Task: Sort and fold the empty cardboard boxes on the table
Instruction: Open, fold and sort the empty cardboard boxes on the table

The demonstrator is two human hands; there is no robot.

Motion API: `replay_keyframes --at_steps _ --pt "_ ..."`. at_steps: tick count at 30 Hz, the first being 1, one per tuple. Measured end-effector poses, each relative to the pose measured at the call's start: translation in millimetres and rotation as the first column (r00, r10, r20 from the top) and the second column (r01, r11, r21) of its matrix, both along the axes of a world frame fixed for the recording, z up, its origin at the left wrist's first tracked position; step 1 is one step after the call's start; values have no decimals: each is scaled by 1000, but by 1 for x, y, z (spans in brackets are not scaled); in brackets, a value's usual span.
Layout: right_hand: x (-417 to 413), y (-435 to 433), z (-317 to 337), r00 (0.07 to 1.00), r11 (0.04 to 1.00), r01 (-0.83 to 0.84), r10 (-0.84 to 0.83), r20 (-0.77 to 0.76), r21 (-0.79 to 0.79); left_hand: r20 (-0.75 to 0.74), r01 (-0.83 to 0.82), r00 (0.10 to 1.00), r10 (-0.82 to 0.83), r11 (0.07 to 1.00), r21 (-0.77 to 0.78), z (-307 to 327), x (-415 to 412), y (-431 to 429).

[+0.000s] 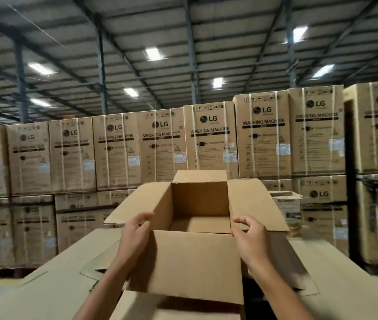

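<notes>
Head | left grip (135,236), right grip (251,242) hold box (190,262) | forearms (103,294) cut off

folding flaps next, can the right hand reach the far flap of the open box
Probably yes: the right hand holds the open box at its right rim, nothing between it and the far flap.

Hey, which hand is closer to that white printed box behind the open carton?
Right. The right hand grips the open carton at its right flap, the side where the white printed box stands behind. The left hand grips the left wall, farther away.
</notes>
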State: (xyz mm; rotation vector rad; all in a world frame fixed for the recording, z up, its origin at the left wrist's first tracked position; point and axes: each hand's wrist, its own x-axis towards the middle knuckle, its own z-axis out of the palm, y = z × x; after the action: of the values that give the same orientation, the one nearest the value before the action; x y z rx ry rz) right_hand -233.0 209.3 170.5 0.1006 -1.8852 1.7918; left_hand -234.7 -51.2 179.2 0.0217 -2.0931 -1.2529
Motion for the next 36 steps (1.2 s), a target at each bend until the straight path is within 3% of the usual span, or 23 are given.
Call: replay_keyframes --at_steps 6,10,13,15,17,19,21,22,24,26,27,31,36 --pt "3 -2 -2 993 978 93 -105 58 185 131 46 990 -45 999 -7 -12 -13 -13" --pt "5 -7 -14 973 893 59 -152 175 446 290 85 956 -52 991 -102 -30 -22 -25" --pt "9 -12 -24 950 837 135 -261 169 531 349 76 936 -35 992 -106 -43 -28 -30" --pt "13 -12 -26 937 821 249 -339 88 514 322 27 947 15 992 -125 -46 -29 -33" --pt "15 -5 -26 918 794 354 -396 -21 494 205 -118 964 170 962 -245 -42 -26 -40" --pt "11 1 -26 914 754 380 -396 -92 536 87 -240 953 289 900 -364 -35 -26 -50" --pt "4 2 -25 929 689 342 -350 -119 639 53 -249 951 304 857 -451 -26 -29 -56" --pt "0 2 -25 940 648 302 -325 -105 699 72 -192 965 251 870 -455 -23 -31 -56" --pt "-9 0 -28 961 576 181 -276 -19 797 184 60 983 -2 949 -310 -19 -34 -51" --pt "-13 -1 -33 971 553 63 -227 78 831 270 272 937 -220 946 -174 -27 -31 -41" --pt "-15 0 -36 973 555 21 -203 111 832 280 320 924 -259 926 -199 -34 -29 -36" --pt "-17 1 -47 977 517 6 -186 106 856 292 284 947 -134 774 -566 -59 -30 -26" --pt "-16 3 -54 984 568 0 -146 101 823 270 256 957 -105 740 -621 -65 -34 -27"
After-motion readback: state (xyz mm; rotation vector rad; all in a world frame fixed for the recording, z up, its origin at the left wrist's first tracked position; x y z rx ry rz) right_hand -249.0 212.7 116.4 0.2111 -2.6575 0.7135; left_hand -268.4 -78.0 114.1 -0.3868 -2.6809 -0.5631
